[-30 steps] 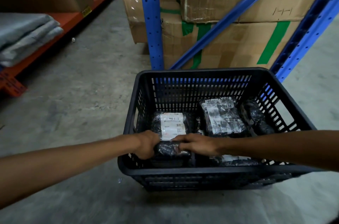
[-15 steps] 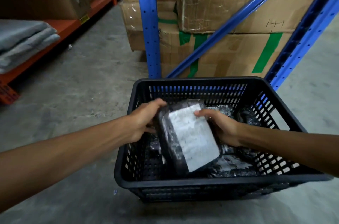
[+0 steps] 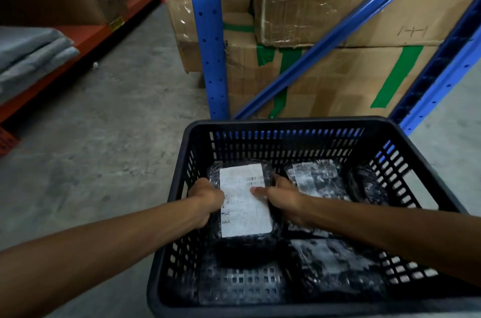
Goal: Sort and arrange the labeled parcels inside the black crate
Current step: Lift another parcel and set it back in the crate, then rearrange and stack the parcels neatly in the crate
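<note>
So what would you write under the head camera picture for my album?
Both hands, left and right, press a labeled parcel into the black crate beside other parcels.

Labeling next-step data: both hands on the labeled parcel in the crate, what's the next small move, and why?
Probably let go. The parcel already lies flat, label up, in the crate's left side beside the other parcels, with the left hand and right hand gripping its edges.
</note>
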`<state>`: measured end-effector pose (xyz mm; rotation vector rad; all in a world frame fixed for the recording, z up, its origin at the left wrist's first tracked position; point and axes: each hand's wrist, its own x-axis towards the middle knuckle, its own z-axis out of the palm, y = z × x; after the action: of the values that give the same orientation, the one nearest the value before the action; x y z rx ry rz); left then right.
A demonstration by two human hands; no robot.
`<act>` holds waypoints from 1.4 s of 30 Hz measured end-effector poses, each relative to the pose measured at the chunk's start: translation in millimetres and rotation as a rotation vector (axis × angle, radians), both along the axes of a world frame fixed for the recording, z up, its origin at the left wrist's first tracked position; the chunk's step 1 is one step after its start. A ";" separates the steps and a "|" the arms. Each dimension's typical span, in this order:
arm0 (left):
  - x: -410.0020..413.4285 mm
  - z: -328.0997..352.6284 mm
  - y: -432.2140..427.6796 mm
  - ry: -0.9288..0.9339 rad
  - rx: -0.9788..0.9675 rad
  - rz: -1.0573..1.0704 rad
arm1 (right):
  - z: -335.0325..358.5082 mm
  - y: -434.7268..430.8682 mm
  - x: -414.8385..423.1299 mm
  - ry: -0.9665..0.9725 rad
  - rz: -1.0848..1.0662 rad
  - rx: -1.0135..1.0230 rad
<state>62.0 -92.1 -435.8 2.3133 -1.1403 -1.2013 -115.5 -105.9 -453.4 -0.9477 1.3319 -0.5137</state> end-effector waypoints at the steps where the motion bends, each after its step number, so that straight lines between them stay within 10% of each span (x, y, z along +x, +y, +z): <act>1: 1.4 -4.1 -7.7 -0.013 -0.002 0.008 | -5.7 -3.3 5.1 0.014 -0.001 -0.020; 8: -12.7 -29.0 -38.4 0.066 0.127 0.016 | -39.4 -30.8 9.2 0.294 0.480 0.002; 13: -28.4 -25.4 -26.6 -0.252 0.070 -0.087 | -18.5 -39.5 -4.3 0.578 0.566 -0.210; 18: -64.0 -32.9 0.0 -0.370 -0.116 -0.528 | 25.5 -23.2 -67.4 0.965 0.662 -0.833; 29: -171.0 -58.8 -2.7 -0.623 -0.242 -1.122 | -38.6 28.4 -176.1 1.672 1.105 -0.883; 37: -177.4 -74.5 -6.7 -0.878 -0.290 -1.219 | -60.2 18.8 -174.5 1.719 1.103 -0.996; 42: -150.3 -47.6 -14.4 -0.623 -0.325 -1.372 | -14.5 8.9 -169.1 1.440 1.107 -0.731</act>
<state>-88.2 -106.5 -483.4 1.4835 -3.0766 -0.3707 -284.5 -97.0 -467.9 -2.6993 1.4640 0.8067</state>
